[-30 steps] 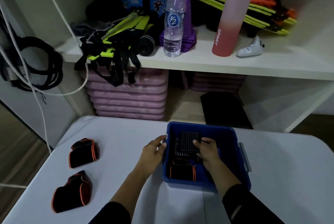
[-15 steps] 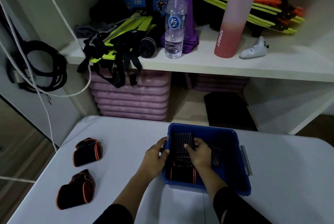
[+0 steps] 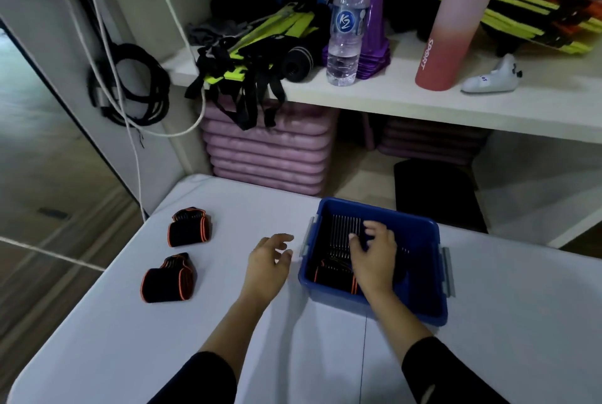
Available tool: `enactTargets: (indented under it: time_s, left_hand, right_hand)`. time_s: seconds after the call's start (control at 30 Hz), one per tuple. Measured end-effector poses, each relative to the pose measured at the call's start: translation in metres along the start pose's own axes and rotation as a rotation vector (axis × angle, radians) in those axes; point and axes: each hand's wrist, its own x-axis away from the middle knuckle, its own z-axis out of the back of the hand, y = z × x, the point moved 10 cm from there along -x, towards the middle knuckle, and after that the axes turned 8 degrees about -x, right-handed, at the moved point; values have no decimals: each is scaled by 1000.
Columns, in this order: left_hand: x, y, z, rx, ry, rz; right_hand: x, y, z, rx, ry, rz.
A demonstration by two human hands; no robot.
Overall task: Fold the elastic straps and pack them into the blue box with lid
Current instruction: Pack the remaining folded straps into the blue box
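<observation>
The blue box [image 3: 420, 301] stands open on the white table, with a grey latch on each side. Inside it lie folded black straps with orange edges [image 3: 329, 271], partly hidden under my right hand [image 3: 373, 257]. That hand is inside the box, fingers curled over the straps. My left hand [image 3: 268, 262] hovers over the table just left of the box, fingers apart, holding nothing. Two more folded black-and-orange straps lie on the table to the left, a far one [image 3: 189, 227] and a near one [image 3: 167, 279]. No lid is in view.
Behind the table a white shelf [image 3: 423, 103] carries a water bottle [image 3: 347, 25], a pink sport bottle [image 3: 448, 32], purple cones and black-and-yellow straps. Pink mats [image 3: 267, 156] are stacked beneath it. Cables [image 3: 130, 97] hang at the left wall.
My left hand has let go of the box's left rim and moved left over the table. My right hand stays in the box, shifted slightly over the straps.
</observation>
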Motion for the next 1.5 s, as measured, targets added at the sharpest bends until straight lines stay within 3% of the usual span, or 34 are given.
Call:
enactTargets:
  time_s: [0.17,0.27,0.33,0.5,0.6,0.77,0.9,1.2,1.5]
  left_hand:
    - [12,-55,54,-17,86,75]
    - [13,-97,90,-53,128,153]
    - [15,-124,116,-81,159,208]
    - [19,-194,169,-98,249,305]
    - [16,-235,173,-96,159,356]
    - [5,-270,144,-24,-168,357]
    - [5,-283,132,50,-276,388]
    - [-2,-259,127,72,-305,257]
    - [-21,-150,135,101,-106,-18]
  right_hand:
    - [48,-67,-54,-129,-203,232]
    - [83,-81,-113,-106,-364,244]
    - [105,-78,-156,-74,-469,169]
    - [166,-27,-260,39,-857,-262]
    - [191,-18,-298,95,-969,-292]
    - [200,-41,-334,64,-998,-188]
    - [197,-33,-351,38,-941,-251]
    - [186,-25,-330,-148,-814,-309]
    - [128,-71,-204,-277,-628,-214]
